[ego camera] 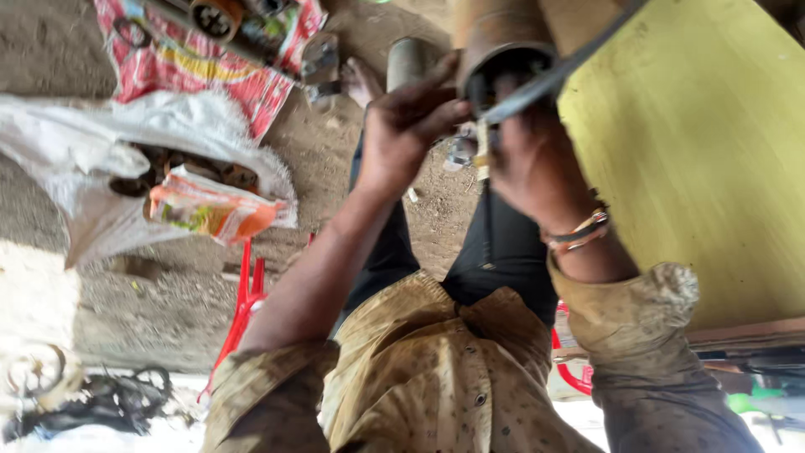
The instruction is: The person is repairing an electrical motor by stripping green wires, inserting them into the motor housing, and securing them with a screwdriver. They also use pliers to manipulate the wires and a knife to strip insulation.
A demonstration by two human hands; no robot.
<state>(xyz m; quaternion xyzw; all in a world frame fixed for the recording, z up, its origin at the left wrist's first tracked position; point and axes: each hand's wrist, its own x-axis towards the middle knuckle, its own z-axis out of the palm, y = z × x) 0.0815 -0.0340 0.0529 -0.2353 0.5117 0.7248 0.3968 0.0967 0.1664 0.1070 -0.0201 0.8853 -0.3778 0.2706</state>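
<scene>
Two hands at work on one rusty brown metal cylinder (503, 38), top centre of the head view, its dark open end turned toward the camera.

- Left hand (407, 134): fingers curled and pressed against the rim of the cylinder's open end, thumb side toward the opening. Whether anything small sits between the fingers cannot be told.
- Right hand (528, 164): closed round a long flat grey metal bar (562, 75), which slants up to the right across the cylinder's mouth. A banded bracelet (579, 235) sits on the wrist.
- Small metal fitting (470, 151): pale, blurred, between the two hands just under the cylinder; kind not clear.
- Yellow board (704, 143): large flat panel, right of the cylinder and bar.
- Second grey cylinder (411, 59): just left of the first, behind the left hand.
- White sack (75, 168): on the dirt ground at left, open, with dark rusty parts inside and an orange-and-green printed packet (210, 210) at its mouth.
- Red printed sack (210, 59): spread flat, top left, carrying metal parts.
- Red plastic frame (245, 294): beside the person's left arm.
</scene>
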